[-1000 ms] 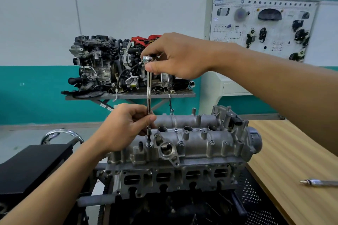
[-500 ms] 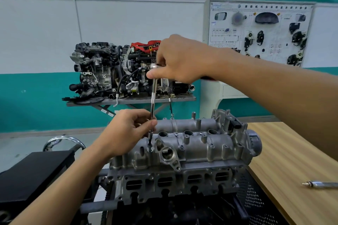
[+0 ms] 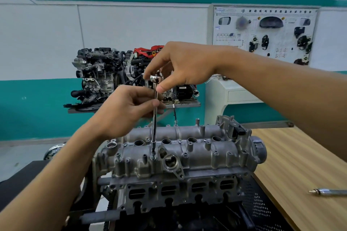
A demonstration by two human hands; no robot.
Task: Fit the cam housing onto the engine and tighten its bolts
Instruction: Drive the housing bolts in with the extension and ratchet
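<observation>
The grey cast-metal cam housing [image 3: 202,155] sits along the top of the bare engine [image 3: 178,191] on its stand, right in front of the person, and the job looks to be at the bolt-tightening stage. A long, thin chrome extension driver [image 3: 154,118] stands upright with its tip on a small bolt [image 3: 153,158], at ten o'clock from the housing's round flanged port [image 3: 171,163]. The right hand [image 3: 184,67] pinches the shiny knob at the driver's top between thumb and fingertips. The left hand [image 3: 127,110] has its fingers curled about the shaft midway, steadying it. I'd judge the housing heavy, rigid and unlikely to shift. The driver is slim and smooth and could wobble off the bolt head, so gripping it at both knob and mid-shaft seems sensible. At four o'clock from the housing a pale wooden table [image 3: 300,165] carries a short chrome tool [image 3: 326,191]. At eleven o'clock, well behind, a dark display engine [image 3: 105,75] sits on a shelf.
</observation>
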